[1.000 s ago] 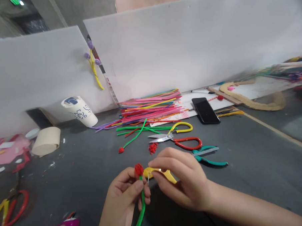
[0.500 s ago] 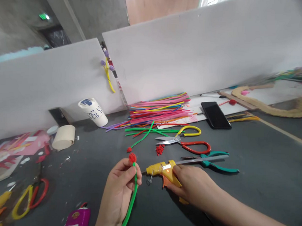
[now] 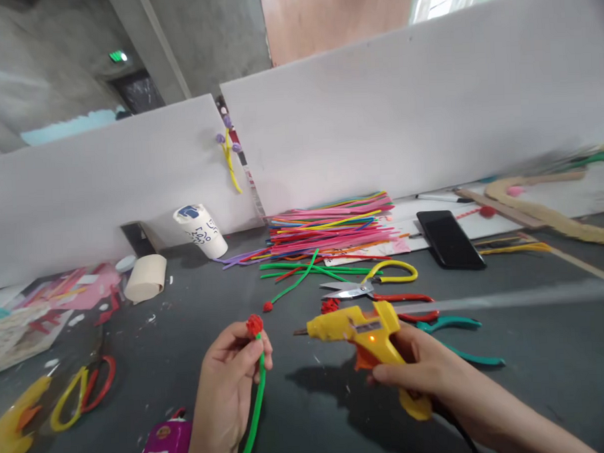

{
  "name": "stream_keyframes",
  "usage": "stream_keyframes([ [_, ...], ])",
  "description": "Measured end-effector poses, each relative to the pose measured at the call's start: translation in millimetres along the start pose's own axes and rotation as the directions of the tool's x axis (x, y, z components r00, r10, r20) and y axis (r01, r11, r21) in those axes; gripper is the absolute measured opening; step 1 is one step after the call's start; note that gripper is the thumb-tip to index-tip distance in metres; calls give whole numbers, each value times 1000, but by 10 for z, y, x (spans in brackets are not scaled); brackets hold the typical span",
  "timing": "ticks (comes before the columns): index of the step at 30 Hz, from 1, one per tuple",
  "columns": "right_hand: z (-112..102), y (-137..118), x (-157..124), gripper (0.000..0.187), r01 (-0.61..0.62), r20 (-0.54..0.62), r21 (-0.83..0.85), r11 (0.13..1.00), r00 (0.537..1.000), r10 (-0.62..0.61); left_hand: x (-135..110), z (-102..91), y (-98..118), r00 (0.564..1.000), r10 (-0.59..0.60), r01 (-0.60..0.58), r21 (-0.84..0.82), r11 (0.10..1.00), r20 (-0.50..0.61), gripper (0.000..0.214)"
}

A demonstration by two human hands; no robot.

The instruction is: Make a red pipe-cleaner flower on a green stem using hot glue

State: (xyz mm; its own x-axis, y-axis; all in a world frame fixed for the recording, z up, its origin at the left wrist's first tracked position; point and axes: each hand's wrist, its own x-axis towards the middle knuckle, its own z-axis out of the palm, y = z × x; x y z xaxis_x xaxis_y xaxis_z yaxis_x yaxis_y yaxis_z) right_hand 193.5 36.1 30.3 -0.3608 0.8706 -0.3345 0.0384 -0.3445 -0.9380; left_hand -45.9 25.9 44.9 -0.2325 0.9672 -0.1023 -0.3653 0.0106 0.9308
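While left grip [image 3: 225, 370] pinches flower [image 3: 258, 395] beneath its head [image 3: 255, 324], right grip [image 3: 428, 366] clasps glue gun [image 3: 381, 330].

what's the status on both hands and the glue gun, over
Left hand pinching green stem below red flower. Right hand gripping yellow glue gun, nozzle apart from red flower. Scissors, teal pliers beyond, partly hidden.

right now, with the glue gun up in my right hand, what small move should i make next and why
Perhaps ease the glue gun closer to the red flower head: its nozzle points that way across a gap, its orange light glows, your right hand grips it, and your left hand pinches the green stem just below the head.
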Motion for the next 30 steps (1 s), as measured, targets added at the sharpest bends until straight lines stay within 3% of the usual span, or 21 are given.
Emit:
stream_keyframes([
  [3,39,-75,-115,27,-72,72,153,986,995,62,-39,98,-12,991,-126,128,-51,990,50,12],
  [7,91,-113,-236,24,-129,46,77,989,991,126,-99,195,-77,958,-267,276,-85,957,100,12],
  [9,97,-118,-259,23,-38,-10,-37,999,999,38,-119,215,-117,942,-312,324,-89,942,121,12],
  [11,93,-123,-257,18,185,14,-223,957,982,-187,-127,218,-155,928,-346,360,-88,929,142,14],
  [13,89,-123,-241,13,388,95,-395,833,919,-383,-127,212,-184,915,-372,388,-84,918,157,17],
  [15,95,-112,-223,16,477,137,-501,722,867,-478,-124,208,-203,905,-393,409,-78,909,166,19],
  [21,140,-19,-182,26,573,176,-682,454,731,-659,-146,215,-232,903,-399,414,-76,907,161,17],
  [23,152,2,-173,25,579,176,-680,450,725,-666,-152,208,-248,897,-404,420,-65,905,182,16],
  [27,160,-11,-160,24,556,143,-652,516,759,-636,-152,202,-261,884,-405,428,-56,902,232,13],
  [30,137,-8,-129,24,595,155,-636,491,722,-674,-146,212,-233,900,-387,405,-58,912,199,12],
])
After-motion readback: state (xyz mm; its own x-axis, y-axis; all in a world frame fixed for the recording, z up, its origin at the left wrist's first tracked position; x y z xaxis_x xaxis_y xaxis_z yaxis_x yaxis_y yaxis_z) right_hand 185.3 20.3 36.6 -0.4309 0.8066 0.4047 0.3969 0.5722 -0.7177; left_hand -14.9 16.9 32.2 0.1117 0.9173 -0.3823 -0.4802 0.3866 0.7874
